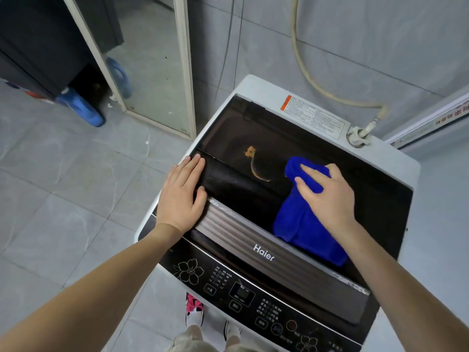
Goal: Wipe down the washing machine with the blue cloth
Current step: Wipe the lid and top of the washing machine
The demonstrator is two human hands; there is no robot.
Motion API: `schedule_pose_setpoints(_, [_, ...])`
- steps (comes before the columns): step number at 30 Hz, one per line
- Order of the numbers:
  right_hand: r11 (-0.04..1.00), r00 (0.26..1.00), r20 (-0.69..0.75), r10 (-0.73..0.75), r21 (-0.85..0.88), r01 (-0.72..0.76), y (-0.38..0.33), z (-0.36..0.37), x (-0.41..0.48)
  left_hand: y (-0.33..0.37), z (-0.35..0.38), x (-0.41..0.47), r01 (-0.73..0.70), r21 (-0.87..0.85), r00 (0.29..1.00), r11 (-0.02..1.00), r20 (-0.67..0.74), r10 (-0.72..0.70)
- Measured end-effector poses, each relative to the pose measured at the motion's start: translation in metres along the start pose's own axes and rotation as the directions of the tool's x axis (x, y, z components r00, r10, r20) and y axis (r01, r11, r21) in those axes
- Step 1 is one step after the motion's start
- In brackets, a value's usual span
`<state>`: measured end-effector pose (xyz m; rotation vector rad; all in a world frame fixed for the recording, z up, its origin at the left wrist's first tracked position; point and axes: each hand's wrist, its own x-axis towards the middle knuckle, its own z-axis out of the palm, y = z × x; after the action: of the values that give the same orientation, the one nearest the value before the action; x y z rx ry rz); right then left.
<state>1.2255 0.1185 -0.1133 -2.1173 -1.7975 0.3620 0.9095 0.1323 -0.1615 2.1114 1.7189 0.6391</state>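
A top-loading washing machine (256, 87) with a dark glass lid fills the middle of the view. An orange-yellow smear (253, 161) streaks the lid's centre. The blue cloth (302, 224) lies on the lid's right half, bunched at its far end and trailing toward the grey handle strip. My right hand (327, 196) grips the cloth's bunched top, fingers curled over it, just right of the smear. My left hand (182, 194) rests flat on the lid's left edge, fingers straight.
A cream hose (304, 72) runs down the tiled wall to an inlet (356, 138) at the machine's back right corner. A warning sticker (312, 115) sits behind the lid. A mirror (152, 64) leans at left, blue bottles (83, 107) on the floor. The control panel (241, 293) faces me.
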Motion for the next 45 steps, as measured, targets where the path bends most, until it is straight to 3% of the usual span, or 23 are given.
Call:
schedule_pose_setpoints(2, [0.983, 0.979, -0.092, 0.181, -0.004, -0.182, 0.015, -0.006, 0.022, 0.000, 0.001, 0.000, 0.007, -0.008, 1.000, 1.000, -0.008, -0.007])
schedule_pose_setpoints(4, [0.966, 0.956, -0.149, 0.252, -0.016, -0.257, 0.005, 0.002, 0.050, 0.000, 0.001, 0.000, 0.013, -0.016, 1.000, 1.000, -0.007, -0.013])
schedule_pose_setpoints(6, [0.980, 0.972, -0.128, 0.196, -0.017, -0.199, -0.024, 0.016, 0.067, 0.000, 0.001, 0.000, 0.010, -0.014, 1.000, 1.000, -0.002, -0.010])
schedule_pose_setpoints(9, [0.999, 0.999, -0.020, -0.026, 0.027, 0.026, -0.061, 0.031, 0.049, -0.001, -0.001, -0.001, 0.002, -0.005, 1.000, 1.000, 0.009, -0.002])
schedule_pose_setpoints(12, [0.984, 0.982, 0.066, -0.176, 0.029, 0.174, -0.041, 0.020, 0.006, 0.000, -0.001, 0.000, 0.002, 0.004, 1.000, 1.000, 0.008, -0.002])
schedule_pose_setpoints(14, [0.996, 0.996, 0.015, -0.088, 0.011, 0.088, -0.007, 0.003, -0.002, 0.000, 0.000, 0.000, 0.013, 0.001, 1.000, 1.000, 0.006, -0.013])
schedule_pose_setpoints(16, [0.996, 0.994, -0.063, 0.088, -0.004, -0.089, 0.013, -0.006, 0.015, 0.000, 0.001, 0.000, 0.019, -0.004, 1.000, 1.000, -0.002, -0.019])
schedule_pose_setpoints(19, [0.975, 0.967, -0.127, 0.220, -0.003, -0.222, -0.007, 0.007, 0.058, 0.000, 0.000, 0.000, 0.027, -0.013, 1.000, 1.000, -0.003, -0.027])
schedule_pose_setpoints(23, [0.999, 0.998, -0.038, -0.042, 0.006, 0.042, -0.070, 0.036, 0.055, 0.001, -0.002, -0.001, 0.016, -0.010, 1.000, 1.000, 0.006, -0.016])
schedule_pose_setpoints(26, [0.973, 0.971, 0.062, -0.232, 0.032, 0.230, -0.059, 0.030, 0.011, -0.001, -0.002, -0.001, 0.003, -0.014, 1.000, 1.000, -0.001, -0.003])
schedule_pose_setpoints(28, [0.984, 0.985, 0.018, -0.174, 0.033, 0.174, -0.025, 0.013, 0.000, -0.001, 0.000, 0.000, 0.002, -0.020, 1.000, 1.000, -0.009, -0.002])
schedule_pose_setpoints(30, [1.000, 0.999, -0.039, 0.018, 0.005, -0.017, 0.000, 0.001, 0.014, -0.001, 0.002, 0.000, 0.011, -0.030, 1.000, 1.000, -0.017, -0.012])
schedule_pose_setpoints(33, [0.980, 0.974, -0.126, 0.189, -0.040, -0.195, -0.012, 0.010, 0.059, -0.001, 0.002, 0.000, 0.017, -0.041, 1.000, 0.999, -0.021, -0.018])
schedule_pose_setpoints(35, [0.993, 0.987, -0.115, 0.109, -0.042, -0.114, -0.047, 0.025, 0.072, -0.001, 0.001, -0.001, 0.016, -0.042, 1.000, 0.999, -0.012, -0.016])
schedule_pose_setpoints(38, [0.991, 0.991, 0.018, -0.130, -0.015, 0.130, -0.081, 0.042, 0.049, -0.001, -0.001, -0.002, 0.005, -0.035, 1.000, 0.999, 0.004, -0.005])
schedule_pose_setpoints(41, [0.966, 0.965, 0.060, -0.257, -0.001, 0.257, -0.052, 0.026, 0.008, -0.002, 0.000, -0.001, 0.001, -0.035, 1.000, 0.999, -0.005, -0.001])
schedule_pose_setpoints(45, [0.998, 0.997, -0.039, 0.059, -0.011, -0.060, 0.001, 0.001, 0.024, -0.002, 0.002, 0.000, 0.015, -0.045, 1.000, 0.999, -0.020, -0.015])
